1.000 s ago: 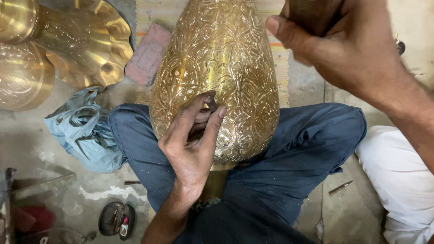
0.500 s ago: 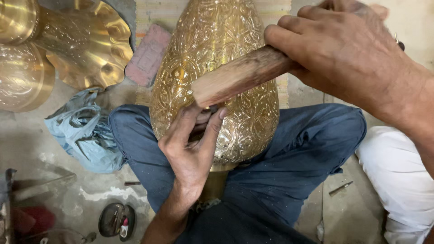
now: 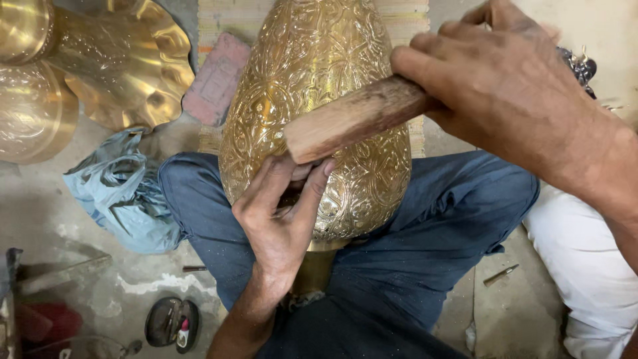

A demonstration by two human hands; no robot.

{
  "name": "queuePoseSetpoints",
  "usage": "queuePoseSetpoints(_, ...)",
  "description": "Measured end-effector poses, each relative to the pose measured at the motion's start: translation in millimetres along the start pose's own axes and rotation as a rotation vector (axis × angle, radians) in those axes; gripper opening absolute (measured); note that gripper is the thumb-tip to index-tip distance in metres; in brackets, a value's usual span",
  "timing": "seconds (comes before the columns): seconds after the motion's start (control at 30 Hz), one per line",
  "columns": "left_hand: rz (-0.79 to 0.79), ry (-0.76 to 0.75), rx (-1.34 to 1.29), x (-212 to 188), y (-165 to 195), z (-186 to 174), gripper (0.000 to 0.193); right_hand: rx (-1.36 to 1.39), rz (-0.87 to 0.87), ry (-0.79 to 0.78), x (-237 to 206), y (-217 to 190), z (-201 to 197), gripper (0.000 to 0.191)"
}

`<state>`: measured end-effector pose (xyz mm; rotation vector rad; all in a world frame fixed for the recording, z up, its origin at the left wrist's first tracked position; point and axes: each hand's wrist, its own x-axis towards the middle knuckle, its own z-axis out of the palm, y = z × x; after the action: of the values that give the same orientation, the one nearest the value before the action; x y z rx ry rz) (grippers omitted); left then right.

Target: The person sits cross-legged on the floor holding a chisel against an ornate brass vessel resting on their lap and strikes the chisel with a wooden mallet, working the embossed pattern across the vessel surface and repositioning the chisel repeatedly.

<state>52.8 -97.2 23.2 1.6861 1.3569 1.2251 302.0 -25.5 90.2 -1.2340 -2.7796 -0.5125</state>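
1. The embossed brass vase lies across the person's lap, resting on the blue trousers, its wide body toward the camera and its narrow neck running down between the legs.
2. The left hand presses against the lower front of the vase. Its fingers are bent and drawn close together, pinching something small and dark against the metal; what that is cannot be told.
3. The right hand is wrapped tightly around a wooden block, fingers fully curled over its upper end.
4. The block's free end sits just above the left fingertips, touching or almost touching them.
5. On the floor to the left lie a crumpled light-blue plastic bag, a reddish brick and a fluted brass bowl.
6. A folded pair of spectacles lies near the left knee.
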Motion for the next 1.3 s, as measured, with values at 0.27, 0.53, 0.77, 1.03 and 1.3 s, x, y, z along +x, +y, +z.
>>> queuePoseSetpoints(0.27,0.029,-0.037,0.011,0.6,-3.5,-1.1,0.024,0.340,0.170,-0.005,3.7,-2.8,-9.8,0.034)
queuePoseSetpoints(0.53,-0.013,-0.057,-0.007,1.0,-2.6,-2.8,0.030,0.462,0.232,-0.050,0.0,-7.3,-12.3,0.032)
queuePoseSetpoints(0.77,-0.054,-0.062,-0.090,3.1,1.8,-6.4,0.030,0.456,0.433,-0.298,2.2,-8.4,-20.7,0.032)
queuePoseSetpoints(1.03,0.065,-0.116,0.074,3.0,-9.2,-10.2,0.021,0.574,0.487,-0.173,-20.9,-31.0,0.7,0.032)
queuePoseSetpoints(1.3,0.118,-0.487,-0.143,42.9,-26.8,-25.3,0.028,0.529,0.759,-0.094,-52.2,-75.7,44.8,0.040)
